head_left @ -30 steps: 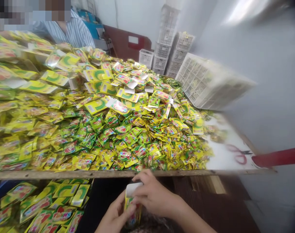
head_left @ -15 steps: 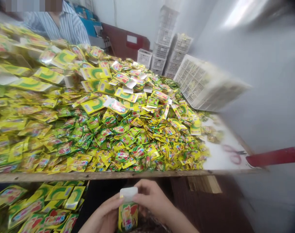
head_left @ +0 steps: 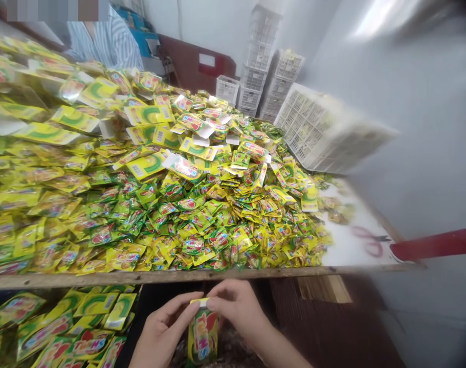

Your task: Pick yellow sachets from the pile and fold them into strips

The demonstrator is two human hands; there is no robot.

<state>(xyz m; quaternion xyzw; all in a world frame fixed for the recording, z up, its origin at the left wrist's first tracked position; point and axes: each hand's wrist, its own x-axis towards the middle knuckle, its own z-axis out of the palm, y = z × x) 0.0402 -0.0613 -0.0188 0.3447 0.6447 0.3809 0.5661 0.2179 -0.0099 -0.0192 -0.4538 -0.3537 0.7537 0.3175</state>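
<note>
A small yellow and green candy box [head_left: 202, 335] stands upright below the table's front edge, its printed side toward me. My left hand [head_left: 165, 324] grips the upper left of the box, thumb near the top end. From the other side my right hand [head_left: 236, 309] pinches the top right corner, thumb on the white flap [head_left: 204, 302], which is mostly folded down between both thumbs. What the box contains is hidden. Beyond my hands lies a big heap of small yellow and green candy packets [head_left: 202, 220], with several flat, open-ended boxes [head_left: 184, 166] on top.
At lower left, packed yellow boxes [head_left: 89, 345] fill a container. A white plastic crate [head_left: 313, 128] leans tilted at the right, near pink-handled scissors [head_left: 367, 241] and a red bar-like object [head_left: 436, 245]. Stacked crates [head_left: 258, 61] stand behind; a person in a striped shirt [head_left: 117, 41] is across the table.
The white top flap stood up before; now it is bent down at the box's top. My left hand has moved up to the top edge, closer to my right hand.
</note>
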